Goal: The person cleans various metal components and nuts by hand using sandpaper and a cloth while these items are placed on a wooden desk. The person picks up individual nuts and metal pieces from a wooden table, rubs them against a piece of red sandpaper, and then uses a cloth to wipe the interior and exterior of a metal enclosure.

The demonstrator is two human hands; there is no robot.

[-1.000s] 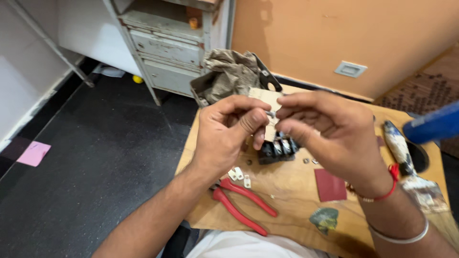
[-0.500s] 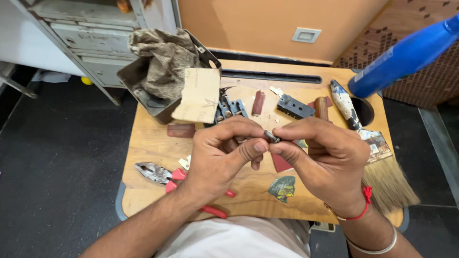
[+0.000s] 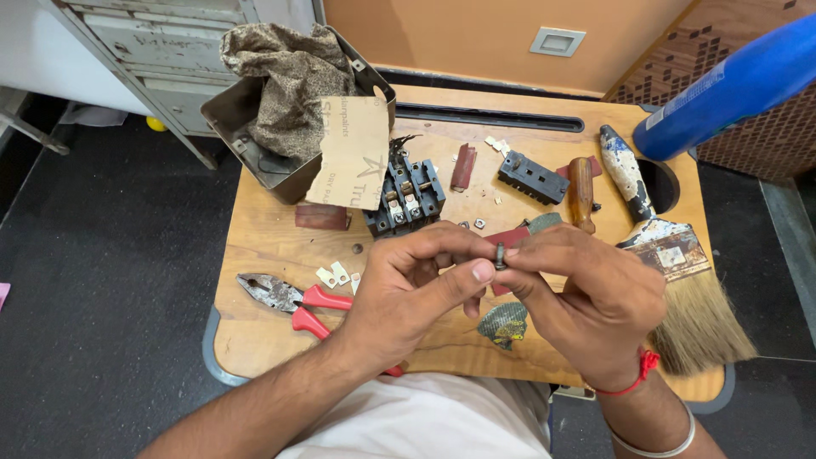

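Small screw (image 3: pixel 500 255) btwn the fingertips: dark grey. Wooden table (image 3: pixel 255 340): light tan w/ grain. Pliers (image 3: pixel 293 299) on table's left: red handles, dull grey jaws. Switch block (image 3: pixel 406 195) near table centre: black w/ silver contacts. Cardboard (image 3: pixel 353 153) beside it: tan. Cloth (image 3: pixel 289 81) in grey metal box (image 3: pixel 229 115) at table's far left corner: brown, mottled. Brush (image 3: pixel 671 272) on table's right: white-spattered handle, straw-coloured bristles. Bottle (image 3: pixel 731 85) above it: blue. Thread (image 3: pixel 642 374) on right wrist: red.

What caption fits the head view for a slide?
Both hands, left hand and right hand, pinch a small dark screw above a wooden table strewn with pliers, a brush and electrical parts.
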